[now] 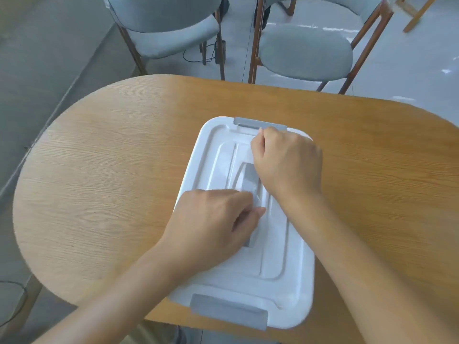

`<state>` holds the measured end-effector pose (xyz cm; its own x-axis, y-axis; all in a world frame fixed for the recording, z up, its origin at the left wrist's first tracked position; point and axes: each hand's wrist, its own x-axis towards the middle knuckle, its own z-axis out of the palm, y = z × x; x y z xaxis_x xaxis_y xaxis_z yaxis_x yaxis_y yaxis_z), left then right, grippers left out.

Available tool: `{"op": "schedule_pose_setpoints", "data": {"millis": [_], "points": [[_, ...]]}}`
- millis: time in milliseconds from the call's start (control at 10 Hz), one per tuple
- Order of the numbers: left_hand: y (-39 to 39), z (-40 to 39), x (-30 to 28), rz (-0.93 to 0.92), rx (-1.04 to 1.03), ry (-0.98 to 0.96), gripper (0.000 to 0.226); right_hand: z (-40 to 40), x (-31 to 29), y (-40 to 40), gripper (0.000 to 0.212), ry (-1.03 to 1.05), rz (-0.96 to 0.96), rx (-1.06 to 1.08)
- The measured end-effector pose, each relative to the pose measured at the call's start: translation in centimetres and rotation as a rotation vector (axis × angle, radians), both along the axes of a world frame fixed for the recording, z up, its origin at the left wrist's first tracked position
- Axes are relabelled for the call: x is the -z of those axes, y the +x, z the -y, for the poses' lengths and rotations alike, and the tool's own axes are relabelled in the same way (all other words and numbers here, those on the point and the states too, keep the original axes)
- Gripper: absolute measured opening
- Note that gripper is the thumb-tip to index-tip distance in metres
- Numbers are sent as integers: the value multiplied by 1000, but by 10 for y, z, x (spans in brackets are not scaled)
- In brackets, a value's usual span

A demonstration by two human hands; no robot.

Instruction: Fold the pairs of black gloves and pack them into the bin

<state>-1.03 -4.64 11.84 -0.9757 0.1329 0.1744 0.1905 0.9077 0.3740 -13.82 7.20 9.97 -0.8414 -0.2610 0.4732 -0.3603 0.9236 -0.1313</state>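
Observation:
A white plastic bin (293, 289) stands on the wooden table with its white lid (221, 155) on top. No black gloves are visible. My left hand (213, 219) rests on the middle of the lid, its fingers curled around the grey handle (249, 175) set into the lid. My right hand (288, 162) reaches over the far half of the lid. Its fingers are curled, and their tips touch the grey far latch (250, 122). A second grey latch (228, 311) sits on the near end, apart from both hands.
The rounded wooden table (111, 175) extends to the left and right of the bin. Two grey upholstered chairs (305, 53) stand beyond the far edge. A black cable (198, 55) lies on the floor under the left chair.

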Motion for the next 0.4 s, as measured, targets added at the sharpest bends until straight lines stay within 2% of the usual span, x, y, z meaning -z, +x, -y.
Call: {"op": "schedule_pose_setpoints", "data": {"millis": [200,300,400], "points": [[0,-3,-8,110,-8,1,40,-3,-10,-1,38,-73,189,-41],[-6,-6,-31,338,-26,-30,41,-3,-26,-1,36,-68,352,-67],[-20,-8,-61,516,-102,13,41,-10,-40,-2,30,-7,598,-109]]}}
